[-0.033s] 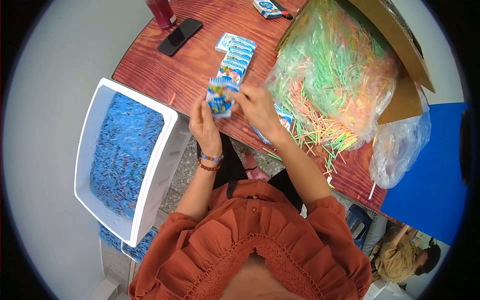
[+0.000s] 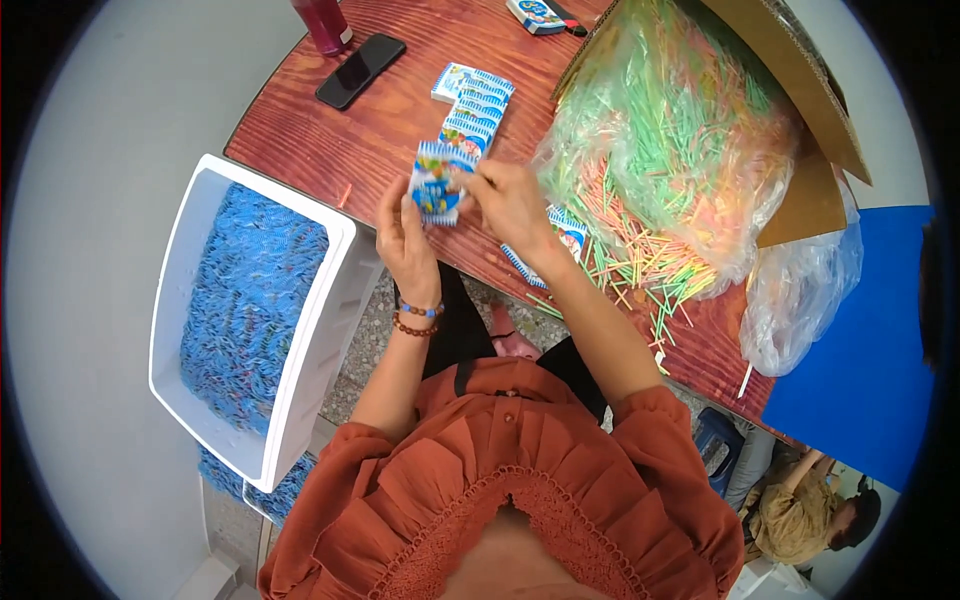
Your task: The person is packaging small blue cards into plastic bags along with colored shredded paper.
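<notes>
While the left hand (image 2: 408, 250) holds a blue-and-white packet (image 2: 434, 205) by its left side above the table (image 2: 300, 135), we see the right hand (image 2: 515, 205) curled at its right; whether it pinches, we cannot tell. Packet row (image 2: 480, 105) just beyond.

Head-worn fisheye, looking down, hands (image 2: 410, 255) near

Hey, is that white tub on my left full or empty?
Neither brim-full nor empty: blue items lie across the white tub, below its rim; how deep they go, I can't tell.
</notes>
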A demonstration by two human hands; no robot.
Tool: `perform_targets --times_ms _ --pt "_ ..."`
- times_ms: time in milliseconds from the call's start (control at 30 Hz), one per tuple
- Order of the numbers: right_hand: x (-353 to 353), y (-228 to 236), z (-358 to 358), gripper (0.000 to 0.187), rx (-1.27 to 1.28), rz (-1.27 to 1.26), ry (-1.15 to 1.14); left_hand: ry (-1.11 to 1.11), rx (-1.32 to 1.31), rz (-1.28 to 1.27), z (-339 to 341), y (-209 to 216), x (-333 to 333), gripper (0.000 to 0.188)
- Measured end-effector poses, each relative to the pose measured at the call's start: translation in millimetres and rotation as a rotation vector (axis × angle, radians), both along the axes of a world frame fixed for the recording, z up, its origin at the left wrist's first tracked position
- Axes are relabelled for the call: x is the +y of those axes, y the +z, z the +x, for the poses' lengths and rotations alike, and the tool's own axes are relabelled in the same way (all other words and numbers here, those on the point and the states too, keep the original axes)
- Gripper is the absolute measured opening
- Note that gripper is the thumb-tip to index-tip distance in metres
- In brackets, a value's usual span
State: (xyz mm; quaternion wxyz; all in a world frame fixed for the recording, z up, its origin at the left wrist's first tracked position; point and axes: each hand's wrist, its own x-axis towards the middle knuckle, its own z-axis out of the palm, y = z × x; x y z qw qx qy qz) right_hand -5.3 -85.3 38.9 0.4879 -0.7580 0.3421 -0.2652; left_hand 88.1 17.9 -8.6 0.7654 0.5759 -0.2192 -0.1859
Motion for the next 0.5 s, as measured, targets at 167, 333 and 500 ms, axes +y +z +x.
perform_targets --times_ms 167,333,500 --pt "-33.7 -41.2 18.8 0.023 0.186 0.078 -0.11 -0.049 -0.59 0.309 14.9 -10.6 -7.0 0.035" --pt "-37.3 -49.6 6.0 0.021 0.135 -0.252 -0.201 -0.111 -0.902 0.459 -0.4 -18.6 -16.0 0.034" --pt "-5.8 3.3 -69.5 0.021 -0.185 -0.091 -0.315 -0.208 -0.91 0.489 -23.4 -7.8 -1.5 0.025"
